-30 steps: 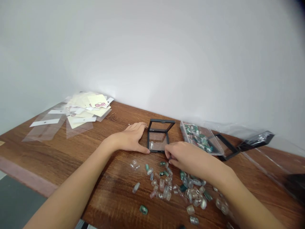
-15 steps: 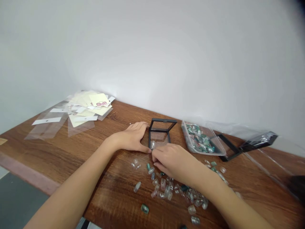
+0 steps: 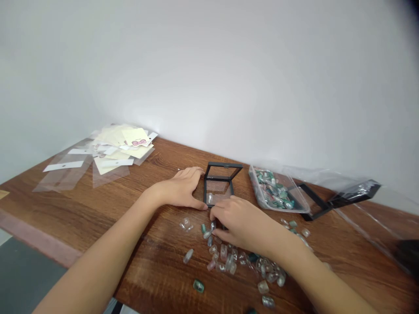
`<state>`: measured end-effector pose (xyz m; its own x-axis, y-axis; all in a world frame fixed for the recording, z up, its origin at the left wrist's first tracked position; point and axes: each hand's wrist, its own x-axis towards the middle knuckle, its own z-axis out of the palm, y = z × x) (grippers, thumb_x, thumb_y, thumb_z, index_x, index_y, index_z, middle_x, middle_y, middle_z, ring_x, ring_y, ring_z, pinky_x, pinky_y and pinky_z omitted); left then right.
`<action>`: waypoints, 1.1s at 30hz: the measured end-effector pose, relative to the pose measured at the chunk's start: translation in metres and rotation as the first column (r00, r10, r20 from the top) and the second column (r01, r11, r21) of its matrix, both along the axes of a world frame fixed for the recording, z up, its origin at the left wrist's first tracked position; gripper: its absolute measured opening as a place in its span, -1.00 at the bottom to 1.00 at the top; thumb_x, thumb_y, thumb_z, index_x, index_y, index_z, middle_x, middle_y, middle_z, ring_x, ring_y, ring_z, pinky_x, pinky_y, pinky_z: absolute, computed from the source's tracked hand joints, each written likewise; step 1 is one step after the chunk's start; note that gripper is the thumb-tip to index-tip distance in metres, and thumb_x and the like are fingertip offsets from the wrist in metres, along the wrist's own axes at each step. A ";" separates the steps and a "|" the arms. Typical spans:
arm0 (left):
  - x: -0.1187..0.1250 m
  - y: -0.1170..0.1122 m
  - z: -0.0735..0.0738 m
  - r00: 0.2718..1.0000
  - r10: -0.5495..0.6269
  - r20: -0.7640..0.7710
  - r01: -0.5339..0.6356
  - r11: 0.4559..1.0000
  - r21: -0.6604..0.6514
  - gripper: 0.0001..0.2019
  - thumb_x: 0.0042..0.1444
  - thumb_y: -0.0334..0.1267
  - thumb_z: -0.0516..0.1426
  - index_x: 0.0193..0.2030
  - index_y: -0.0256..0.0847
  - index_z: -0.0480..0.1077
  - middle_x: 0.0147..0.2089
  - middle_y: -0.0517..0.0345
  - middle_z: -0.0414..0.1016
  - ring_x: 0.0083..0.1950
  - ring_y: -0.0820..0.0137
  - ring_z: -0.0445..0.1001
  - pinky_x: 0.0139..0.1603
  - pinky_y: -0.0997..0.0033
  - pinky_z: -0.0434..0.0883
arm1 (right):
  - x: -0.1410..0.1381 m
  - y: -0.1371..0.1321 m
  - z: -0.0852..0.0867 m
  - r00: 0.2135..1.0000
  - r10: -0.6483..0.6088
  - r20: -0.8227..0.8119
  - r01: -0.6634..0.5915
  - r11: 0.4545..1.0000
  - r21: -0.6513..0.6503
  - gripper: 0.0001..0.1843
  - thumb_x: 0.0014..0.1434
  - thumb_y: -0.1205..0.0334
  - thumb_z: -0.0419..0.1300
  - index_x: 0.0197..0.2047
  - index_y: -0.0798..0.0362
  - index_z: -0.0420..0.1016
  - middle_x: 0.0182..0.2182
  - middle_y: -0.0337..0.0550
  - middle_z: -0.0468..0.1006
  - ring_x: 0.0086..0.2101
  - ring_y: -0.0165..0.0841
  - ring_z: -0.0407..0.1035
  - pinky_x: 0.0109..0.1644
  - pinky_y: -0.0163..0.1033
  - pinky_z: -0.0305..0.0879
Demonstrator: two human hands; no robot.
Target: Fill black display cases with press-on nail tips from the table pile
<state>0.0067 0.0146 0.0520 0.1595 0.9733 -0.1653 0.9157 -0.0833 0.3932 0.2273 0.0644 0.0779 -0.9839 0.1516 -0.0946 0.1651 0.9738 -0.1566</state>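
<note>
Centre of frame, on wood table (image 3: 157,159): black-framed clear box (image 3: 220,172) is gripped at L edge by L hand (image 3: 180,189), wide; small clear stone (image 3: 213,225) is pinched narrow by R hand (image 3: 240,222), just below box.

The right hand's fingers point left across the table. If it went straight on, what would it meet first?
Probably the small clear stone at the fingertips of the right hand. Beyond that, the left hand beside the black-framed display box seems next, though depth is hard to judge.
</note>
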 end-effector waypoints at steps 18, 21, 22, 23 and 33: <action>0.000 0.000 -0.003 1.000 -0.002 0.020 0.002 1.000 -0.003 0.01 -0.10 0.35 0.17 0.35 -0.26 -0.02 0.40 -0.26 0.05 0.43 -0.06 0.00 0.39 -0.02 0.07 | -0.001 -0.007 0.000 0.998 0.065 -0.004 -0.064 0.989 0.132 -0.84 0.17 0.19 0.29 -0.32 0.13 0.54 -0.35 -0.07 0.61 -0.26 -0.19 0.50 -0.13 -0.10 0.31; -0.001 0.000 -0.003 1.000 -0.002 0.031 0.002 1.000 -0.004 0.01 -0.11 0.36 0.17 0.35 -0.24 -0.01 0.39 -0.25 0.06 0.43 -0.08 0.01 0.38 -0.06 0.08 | -0.002 -0.010 0.000 0.998 0.058 -0.015 -0.056 0.989 0.140 -0.88 0.16 0.23 0.28 -0.31 0.13 0.54 -0.34 -0.07 0.62 -0.28 -0.19 0.50 -0.16 -0.11 0.31; -0.001 0.000 -0.002 1.000 0.003 0.030 -0.003 1.000 -0.011 0.01 -0.11 0.36 0.17 0.35 -0.25 -0.01 0.40 -0.26 0.05 0.43 -0.10 0.00 0.38 -0.07 0.08 | -0.002 -0.011 0.000 0.998 0.056 -0.016 -0.054 0.989 0.140 -0.89 0.16 0.25 0.28 -0.30 0.13 0.54 -0.34 -0.08 0.62 -0.29 -0.20 0.50 -0.16 -0.11 0.31; 0.000 0.000 -0.002 1.000 0.008 0.027 -0.008 1.000 -0.018 0.02 -0.12 0.35 0.17 0.35 -0.25 -0.01 0.40 -0.27 0.04 0.43 -0.10 0.00 0.37 -0.07 0.08 | -0.003 -0.012 0.000 0.998 0.054 -0.014 -0.052 0.989 0.140 -0.90 0.16 0.26 0.28 -0.30 0.14 0.54 -0.35 -0.08 0.62 -0.30 -0.20 0.50 -0.17 -0.10 0.31; 0.002 -0.001 0.000 1.000 0.004 -0.006 -0.004 1.000 -0.015 -0.01 -0.09 0.32 0.17 0.34 -0.28 -0.02 0.39 -0.26 0.04 0.42 -0.06 0.02 0.39 0.00 0.08 | -0.002 -0.002 0.001 0.997 0.043 -0.067 -0.034 0.991 0.128 -0.93 0.22 0.29 0.20 -0.25 0.11 0.49 -0.29 -0.10 0.59 -0.24 -0.22 0.47 -0.13 -0.13 0.28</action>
